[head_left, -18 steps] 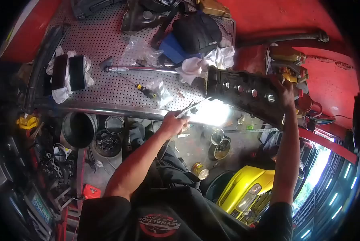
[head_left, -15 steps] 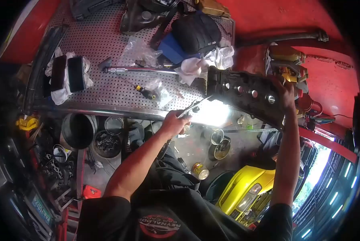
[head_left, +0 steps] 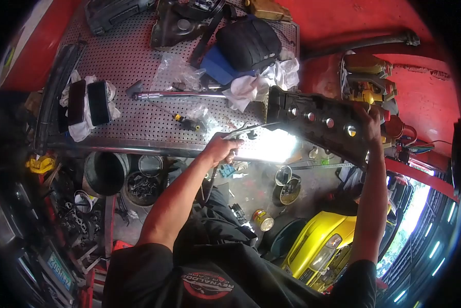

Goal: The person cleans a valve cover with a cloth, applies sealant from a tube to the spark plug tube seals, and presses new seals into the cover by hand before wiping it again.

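Observation:
My right hand (head_left: 370,123) grips the right end of a long dark engine valve cover (head_left: 318,121), which has a row of round holes and is raised at the workbench's front edge. In my closed left hand (head_left: 221,150) is a silver air blow gun (head_left: 248,129). Its thin nozzle points right, with the tip right at the cover's left end. A dark hose (head_left: 211,185) hangs below that hand. Bright light shines on the bench edge beneath the cover.
On the perforated metal workbench (head_left: 122,61) lie a long ratchet wrench (head_left: 184,95), two phones (head_left: 98,102) on rags, a black pouch (head_left: 248,43) and white cloths (head_left: 281,74). Below stand a black bucket (head_left: 106,172) and a yellow car bumper (head_left: 312,238). Bottles (head_left: 366,66) line the right side.
The view has shifted slightly. The valve cover stays in my right hand, and the blow gun's nozzle now overlaps the cover's left end a little more.

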{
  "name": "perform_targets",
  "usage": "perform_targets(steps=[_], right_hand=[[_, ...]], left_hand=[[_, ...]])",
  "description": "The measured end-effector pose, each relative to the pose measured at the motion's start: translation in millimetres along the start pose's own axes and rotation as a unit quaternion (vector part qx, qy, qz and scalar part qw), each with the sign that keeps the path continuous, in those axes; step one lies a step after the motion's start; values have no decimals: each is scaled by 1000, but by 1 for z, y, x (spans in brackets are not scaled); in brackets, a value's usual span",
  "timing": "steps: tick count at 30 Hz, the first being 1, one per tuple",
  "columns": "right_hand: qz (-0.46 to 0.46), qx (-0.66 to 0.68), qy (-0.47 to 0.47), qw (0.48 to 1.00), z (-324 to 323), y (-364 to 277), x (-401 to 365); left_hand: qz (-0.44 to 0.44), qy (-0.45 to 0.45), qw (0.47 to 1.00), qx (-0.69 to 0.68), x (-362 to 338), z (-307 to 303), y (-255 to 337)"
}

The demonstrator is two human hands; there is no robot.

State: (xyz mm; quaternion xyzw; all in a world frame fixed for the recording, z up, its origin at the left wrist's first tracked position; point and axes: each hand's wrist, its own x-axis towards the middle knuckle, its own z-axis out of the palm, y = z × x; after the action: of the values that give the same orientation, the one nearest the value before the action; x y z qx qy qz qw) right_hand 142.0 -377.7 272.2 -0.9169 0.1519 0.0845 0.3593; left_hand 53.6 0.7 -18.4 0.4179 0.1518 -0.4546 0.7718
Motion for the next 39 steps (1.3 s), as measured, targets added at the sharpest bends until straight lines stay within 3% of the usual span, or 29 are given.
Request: perform_targets(steps=[6, 10, 13, 16, 21, 23, 30, 33, 35, 36, 38, 39], right_hand=[[23, 28, 11, 999, -8, 19, -1], [11, 47, -3, 999, -3, 17, -4], [-11, 10, -14, 1000, -7, 9, -1], [-15, 12, -14, 1000, -8, 17, 0], [-21, -17, -11, 1000, -18, 30, 6], [17, 21, -17, 999, -19, 31, 5], [11, 5, 14, 1000, -18, 31, 7], [14, 39, 3, 999, -16, 30, 5], [23, 0, -4, 1000, -22, 42, 8], [21, -21, -7, 1000, -28, 46, 14], [-87, -93, 9, 992, -36, 67, 23], [-56, -61, 8, 996, -29, 54, 15]], left_hand=[[-2, -16, 997, 76, -1, 11, 8], [46, 13, 990, 132, 8, 4, 1], [9, -29, 998, 63, -7, 14, 12], [40, 30, 994, 98, 3, 6, 0], [83, 15, 990, 110, -29, 20, -11], [99, 28, 987, 120, -35, 25, -13], [59, 38, 983, 171, -24, 28, -13], [73, 3, 993, 97, -36, 29, -9], [62, 56, 989, 122, -26, 23, -19], [55, 46, 984, 165, -29, 20, -18], [55, 30, 982, 181, -29, 19, -9], [55, 21, 986, 154, -35, 23, -3]])
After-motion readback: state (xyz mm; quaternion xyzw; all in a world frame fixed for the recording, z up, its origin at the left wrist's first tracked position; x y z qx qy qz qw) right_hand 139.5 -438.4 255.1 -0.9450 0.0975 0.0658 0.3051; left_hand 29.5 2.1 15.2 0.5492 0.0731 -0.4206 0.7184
